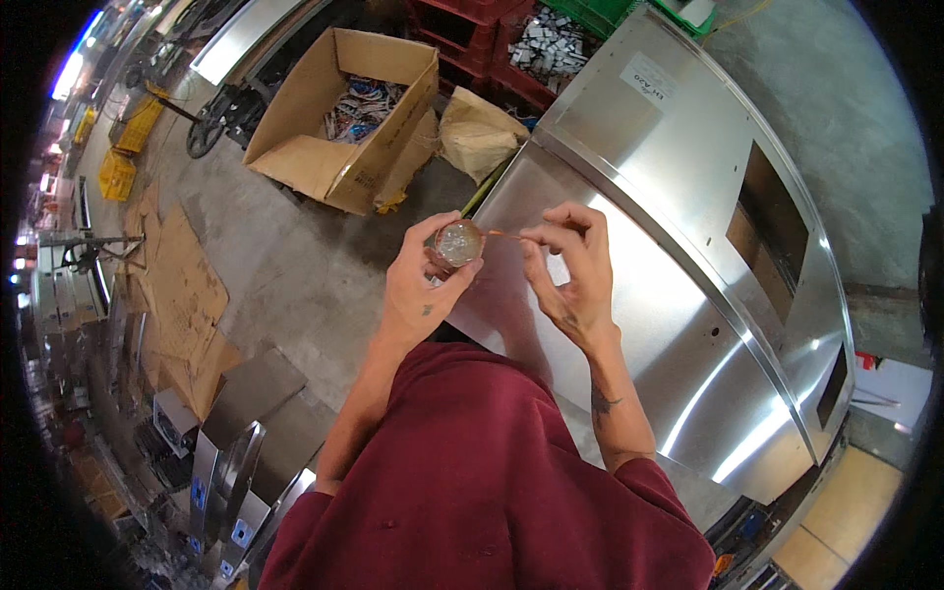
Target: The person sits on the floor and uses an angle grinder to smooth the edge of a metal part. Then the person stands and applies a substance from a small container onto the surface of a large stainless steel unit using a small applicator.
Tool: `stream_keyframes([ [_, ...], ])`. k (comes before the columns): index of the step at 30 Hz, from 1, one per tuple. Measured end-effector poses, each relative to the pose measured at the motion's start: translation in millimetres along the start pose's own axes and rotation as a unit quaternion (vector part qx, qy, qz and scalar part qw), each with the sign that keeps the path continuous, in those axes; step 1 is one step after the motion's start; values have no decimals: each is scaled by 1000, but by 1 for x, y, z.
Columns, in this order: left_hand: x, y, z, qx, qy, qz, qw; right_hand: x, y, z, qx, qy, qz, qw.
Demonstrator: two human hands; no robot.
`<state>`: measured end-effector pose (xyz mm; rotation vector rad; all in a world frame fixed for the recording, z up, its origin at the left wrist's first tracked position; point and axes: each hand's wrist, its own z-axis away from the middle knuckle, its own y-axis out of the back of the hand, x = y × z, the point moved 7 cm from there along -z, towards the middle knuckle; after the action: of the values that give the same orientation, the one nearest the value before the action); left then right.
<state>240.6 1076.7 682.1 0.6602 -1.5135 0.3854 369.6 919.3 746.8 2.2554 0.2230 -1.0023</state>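
Note:
My left hand point(418, 280) is closed around a small round thing point(457, 243) with a clear, shiny face and a brownish rim; I cannot make out its exact kind. A thin orange-brown strip point(504, 235) runs from beside its right edge to my right hand point(570, 270), where thumb and forefinger pinch its end. The other fingers of that hand are curled loosely. Both hands are raised in front of my maroon shirt, with a shiny sheet-metal panel point(639, 324) below and to the right of them.
An open cardboard box point(295, 108) with small scraps inside stands on the floor ahead, beside a tan sack point(479, 133). Red crates point(460, 29) hold metal pieces at the back. Flattened cardboard point(182, 285) and metal parts point(221, 482) lie to the left.

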Motion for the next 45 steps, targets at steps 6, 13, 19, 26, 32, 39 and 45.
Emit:
stream_keyframes([
  [6, 7, -18, 10, 5, -18, -33, 999, 1, -11, 10, -73, 17, 2, 997],
  [13, 6, -28, 17, -1, 6, -40, 999, 5, -12, 15, -93, 43, 10, 995],
  [19, 7, -27, 17, 3, 1, -45, 999, 25, 12, 1, 22, 22, -53, 998],
  [26, 5, -24, 24, 3, -9, -33, 999, 126, 42, -80, 136, -62, -52, 987],
  [32, -8, -15, 38, 13, 48, -25, 998, 172, 17, -99, 44, -155, -63, 985],
  [39, -17, -10, 46, 36, 85, -25, 995, 178, 14, -94, 39, -124, -51, 990],
  [45, -16, -11, 43, 31, 66, -7, 997, 174, 13, -95, 25, -129, -45, 990],
])
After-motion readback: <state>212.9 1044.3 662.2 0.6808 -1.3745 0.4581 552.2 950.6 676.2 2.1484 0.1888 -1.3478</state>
